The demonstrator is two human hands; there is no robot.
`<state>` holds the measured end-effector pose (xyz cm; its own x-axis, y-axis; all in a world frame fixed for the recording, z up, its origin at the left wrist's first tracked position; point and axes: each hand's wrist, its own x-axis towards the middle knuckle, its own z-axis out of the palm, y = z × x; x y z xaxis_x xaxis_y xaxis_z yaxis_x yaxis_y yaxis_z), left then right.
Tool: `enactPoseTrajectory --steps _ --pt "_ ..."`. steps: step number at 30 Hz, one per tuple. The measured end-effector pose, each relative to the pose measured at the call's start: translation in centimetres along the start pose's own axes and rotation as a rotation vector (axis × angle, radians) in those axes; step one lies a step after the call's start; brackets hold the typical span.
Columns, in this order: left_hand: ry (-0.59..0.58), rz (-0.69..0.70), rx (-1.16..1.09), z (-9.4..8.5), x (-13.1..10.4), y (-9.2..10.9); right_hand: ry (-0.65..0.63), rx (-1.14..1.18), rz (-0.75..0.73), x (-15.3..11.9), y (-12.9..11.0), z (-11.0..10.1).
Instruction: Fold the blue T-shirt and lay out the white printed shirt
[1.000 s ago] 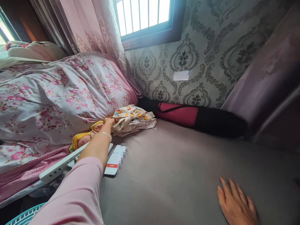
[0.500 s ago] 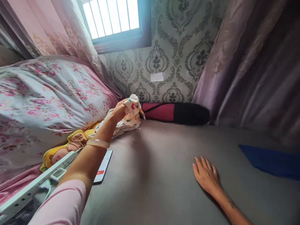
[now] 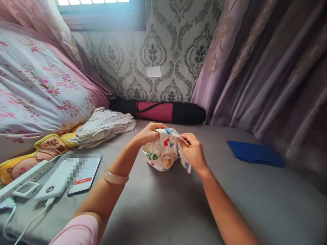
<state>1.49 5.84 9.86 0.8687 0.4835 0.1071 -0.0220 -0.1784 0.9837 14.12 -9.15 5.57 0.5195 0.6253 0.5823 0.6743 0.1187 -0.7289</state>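
Observation:
A crumpled white garment (image 3: pixel 163 153) with a red, blue, green and yellow print is held up over the grey sheet (image 3: pixel 163 211), near the middle of the head view. My left hand (image 3: pixel 149 133) is closed on its upper left edge, the fingertips partly hidden behind the cloth. At its upper right, my right hand (image 3: pixel 194 151) pinches the edge between thumb and fingers, and a narrow flap hangs below. What kind of garment it is cannot be made out. A crumpled white cloth (image 3: pixel 104 126) with small dark marks lies farther left.
Along the wall lies a black and dark pink long bag (image 3: pixel 158 112). A folded blue item (image 3: pixel 255 153) is on the right. Leftward are a phone (image 3: pixel 85 177), a white power bank (image 3: pixel 55 178) with a cable, a power strip (image 3: pixel 33 175) and a yellow cartoon cushion (image 3: pixel 17 166).
My left hand has brought the printed garment from beside the white cloth toward the middle. My right hand has lifted off the sheet and taken hold of it. The view has tilted down.

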Motion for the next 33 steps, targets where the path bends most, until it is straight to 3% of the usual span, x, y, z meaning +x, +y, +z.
enactPoseTrajectory --steps 3,8,14,17,21,27,29,33 --pt "0.027 0.002 0.072 -0.4 -0.6 -1.0 -0.049 0.067 0.115 1.1 1.0 -1.6" --pt "0.003 -0.009 0.021 0.0 -1.3 -2.5 -0.157 0.159 0.339 1.9 -0.7 -5.4" --pt "-0.128 0.002 0.058 1.2 -0.8 -3.3 -0.249 -0.071 0.326 1.4 0.6 -7.7" --pt "-0.176 -0.006 0.104 1.7 -0.1 -3.6 -0.257 -0.243 0.192 1.2 1.4 -7.8" --pt "-0.228 -0.011 0.149 2.5 0.7 -3.4 -0.355 -0.179 0.037 1.1 1.1 -6.6" --pt "-0.275 -0.009 0.145 2.3 0.9 -2.5 -0.532 0.043 0.100 1.3 2.0 -4.9" --pt "-0.243 -0.050 0.138 1.5 0.5 -3.0 -0.496 0.087 0.156 1.4 2.9 -5.3" --pt "-0.080 -0.141 0.158 0.2 -0.2 -5.7 -0.308 0.132 0.257 1.6 4.4 -6.7"
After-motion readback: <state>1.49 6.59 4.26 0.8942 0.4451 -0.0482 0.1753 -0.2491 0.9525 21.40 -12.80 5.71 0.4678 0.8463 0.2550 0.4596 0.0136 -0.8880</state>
